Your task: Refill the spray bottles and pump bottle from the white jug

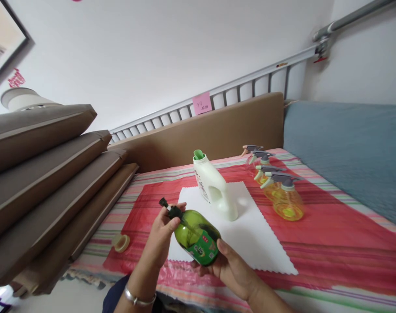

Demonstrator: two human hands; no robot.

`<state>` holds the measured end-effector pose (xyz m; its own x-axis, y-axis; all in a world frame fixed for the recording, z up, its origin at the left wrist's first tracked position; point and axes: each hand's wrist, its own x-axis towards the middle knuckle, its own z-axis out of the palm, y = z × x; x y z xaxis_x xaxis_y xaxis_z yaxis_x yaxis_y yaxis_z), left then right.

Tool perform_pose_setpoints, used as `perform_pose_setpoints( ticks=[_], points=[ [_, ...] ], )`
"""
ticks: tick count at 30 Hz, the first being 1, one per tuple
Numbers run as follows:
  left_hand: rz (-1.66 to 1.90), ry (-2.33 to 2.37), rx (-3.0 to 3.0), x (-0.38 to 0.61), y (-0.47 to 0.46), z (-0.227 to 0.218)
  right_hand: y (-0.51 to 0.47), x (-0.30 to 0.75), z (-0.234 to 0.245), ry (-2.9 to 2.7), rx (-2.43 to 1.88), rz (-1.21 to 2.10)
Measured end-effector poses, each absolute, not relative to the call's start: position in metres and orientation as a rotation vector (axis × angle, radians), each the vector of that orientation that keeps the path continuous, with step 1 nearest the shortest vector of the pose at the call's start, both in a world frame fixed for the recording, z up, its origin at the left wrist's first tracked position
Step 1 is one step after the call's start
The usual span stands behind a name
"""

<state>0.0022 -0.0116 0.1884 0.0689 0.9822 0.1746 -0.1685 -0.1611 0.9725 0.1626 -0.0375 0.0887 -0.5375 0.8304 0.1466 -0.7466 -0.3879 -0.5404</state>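
A green pump bottle [196, 238] with a dark pump head is tilted in the air over the near edge of a white mat [250, 234]. My right hand [232, 267] cups the bottle's base from below. My left hand [162, 237] is closed round the dark pump collar at the bottle's neck. Behind the bottle a white jug [216, 191] with an open green spout stands on the mat.
Three yellow spray bottles [284, 200] stand in a row at the right on the red striped cloth [331, 243]. A roll of tape [121, 242] lies at the left. Stacked brown cushions [48, 182] rise on the left; a blue mattress [348, 148] lies at the right.
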Motion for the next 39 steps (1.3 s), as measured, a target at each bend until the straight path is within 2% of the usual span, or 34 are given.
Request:
perform_pose_setpoints(
  ticks=[5, 12, 19, 22, 32, 39],
  points=[
    [1.358, 0.951, 1.261, 0.002, -0.011, 0.184, -0.037, 0.164, 0.085, -0.676, -0.170, 2.041],
    [1.217, 0.665, 1.255, -0.001, -0.012, 0.190, -0.036, 0.165, 0.084, -0.599, -0.041, 2.367],
    [1.382, 0.914, 1.185, 0.005, -0.010, 0.178, -0.038, 0.161, 0.088, -0.638, -0.131, 2.118],
    [1.384, 0.919, 1.193, 0.005, -0.010, 0.176, -0.038, 0.161, 0.088, -0.630, -0.126, 2.117],
    [1.169, 0.547, 1.299, 0.004, -0.017, 0.193, -0.043, 0.157, 0.077, -0.532, 0.147, 2.485],
    [1.329, 0.811, 1.107, 0.010, -0.012, 0.178, -0.039, 0.157, 0.080, -0.576, -0.062, 2.194]
  ],
)
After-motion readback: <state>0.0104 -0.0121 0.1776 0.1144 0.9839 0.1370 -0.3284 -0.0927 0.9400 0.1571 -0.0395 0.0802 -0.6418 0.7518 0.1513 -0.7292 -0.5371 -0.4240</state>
